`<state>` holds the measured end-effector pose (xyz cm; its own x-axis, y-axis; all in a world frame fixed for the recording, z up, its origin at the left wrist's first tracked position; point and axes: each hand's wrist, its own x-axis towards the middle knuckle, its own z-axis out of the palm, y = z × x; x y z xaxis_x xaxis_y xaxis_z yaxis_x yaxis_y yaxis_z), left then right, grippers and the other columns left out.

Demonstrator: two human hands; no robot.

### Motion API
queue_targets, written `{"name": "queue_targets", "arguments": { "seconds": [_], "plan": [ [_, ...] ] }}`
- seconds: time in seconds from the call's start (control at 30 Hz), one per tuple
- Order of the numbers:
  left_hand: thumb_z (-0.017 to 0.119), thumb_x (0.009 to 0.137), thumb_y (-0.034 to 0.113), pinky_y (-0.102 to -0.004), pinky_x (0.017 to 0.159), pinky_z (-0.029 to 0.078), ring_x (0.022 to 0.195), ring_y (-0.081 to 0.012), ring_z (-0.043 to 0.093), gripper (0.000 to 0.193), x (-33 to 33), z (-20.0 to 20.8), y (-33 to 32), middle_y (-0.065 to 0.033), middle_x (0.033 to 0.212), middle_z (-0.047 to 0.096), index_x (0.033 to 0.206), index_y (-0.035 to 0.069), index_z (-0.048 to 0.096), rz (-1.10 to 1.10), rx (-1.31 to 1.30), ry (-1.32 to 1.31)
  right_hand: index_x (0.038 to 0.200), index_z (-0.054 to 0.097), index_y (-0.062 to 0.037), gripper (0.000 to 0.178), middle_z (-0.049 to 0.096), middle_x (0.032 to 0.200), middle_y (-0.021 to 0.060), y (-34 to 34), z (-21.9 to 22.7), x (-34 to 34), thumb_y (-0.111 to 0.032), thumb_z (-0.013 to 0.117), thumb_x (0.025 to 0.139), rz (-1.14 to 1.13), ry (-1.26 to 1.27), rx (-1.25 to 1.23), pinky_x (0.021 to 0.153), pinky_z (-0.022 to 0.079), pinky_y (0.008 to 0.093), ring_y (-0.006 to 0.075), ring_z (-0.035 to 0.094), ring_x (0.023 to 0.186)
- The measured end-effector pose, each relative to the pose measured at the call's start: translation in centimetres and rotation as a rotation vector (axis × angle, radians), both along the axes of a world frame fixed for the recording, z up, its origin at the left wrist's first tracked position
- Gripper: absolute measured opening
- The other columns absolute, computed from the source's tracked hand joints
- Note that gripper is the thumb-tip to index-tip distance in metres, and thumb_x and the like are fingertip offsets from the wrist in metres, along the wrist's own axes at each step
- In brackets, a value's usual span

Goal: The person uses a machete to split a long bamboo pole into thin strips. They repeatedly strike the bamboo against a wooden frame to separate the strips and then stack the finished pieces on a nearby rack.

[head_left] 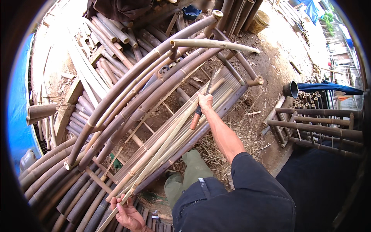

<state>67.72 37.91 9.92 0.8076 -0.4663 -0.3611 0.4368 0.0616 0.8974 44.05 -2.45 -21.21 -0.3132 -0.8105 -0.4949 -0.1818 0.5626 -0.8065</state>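
Note:
A long, pale bamboo strip (159, 154) runs diagonally over the slatted seat of a bamboo bench (228, 106). Near its lower end, my left hand (130, 216) pinches the strip between thumb and fingers. Farther up, my right hand (205, 101) is closed around a knife (195, 121) with a brown wooden handle; its dark, narrow blade points up and away from me. The strip's upper part passes close beside this hand, and I cannot tell whether blade and strip touch. Beneath the strip lies a thicker pale bamboo pole (139, 164), also along the seat.
Curved brown bamboo poles (127, 83) form the bench's back on the far side. Cut bamboo (106, 33) is heaped at upper left, with more dark poles (73, 197) at lower left. Shavings (239, 143) cover the ground to the right, near a bamboo frame (317, 125) and a black bucket (290, 89).

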Motion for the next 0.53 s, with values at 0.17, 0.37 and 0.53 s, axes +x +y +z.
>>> {"name": "queue_targets", "arguments": {
  "seconds": [0.17, 0.37, 0.53],
  "plan": [
    [0.048, 0.102, 0.016, -0.0332, 0.093, 0.053, 0.108, -0.0208, 0.059, 0.037, 1.3, -0.8, -2.8, -0.0107, 0.116, 0.058, 0.133, -0.003, 0.042, -0.016, 0.056, -0.030, 0.075, 0.057, 0.0032, 0.027, 0.055, 0.057, 0.0075, -1.8, -0.2, -1.0, -0.019, 0.067, 0.086, -0.027, -0.066, -0.018, 0.036, 0.043, 0.0338, 0.0180, 0.053, 0.041],
    [0.050, 0.101, 0.018, -0.0307, 0.089, 0.054, 0.103, -0.0194, 0.062, 0.034, 3.6, -2.5, -3.9, -0.0116, 0.110, 0.061, 0.127, -0.003, 0.046, 0.026, 0.113, 0.002, 0.074, 0.057, 0.0040, 0.029, 0.055, 0.057, 0.0071, -3.1, 1.1, -0.8, -0.022, 0.066, 0.084, -0.069, -0.035, -0.059, 0.036, 0.044, 0.0342, 0.0187, 0.053, 0.041],
    [0.057, 0.098, 0.020, -0.0288, 0.089, 0.053, 0.102, -0.0184, 0.061, 0.039, 6.4, -6.2, -2.8, -0.0123, 0.116, 0.062, 0.129, -0.002, 0.047, 0.074, 0.106, 0.073, 0.076, 0.056, 0.0014, 0.026, 0.055, 0.059, 0.0089, -3.5, 2.0, -0.6, -0.020, 0.069, 0.084, -0.020, 0.034, -0.049, 0.036, 0.044, 0.0317, 0.0176, 0.054, 0.042]
  ]
}}
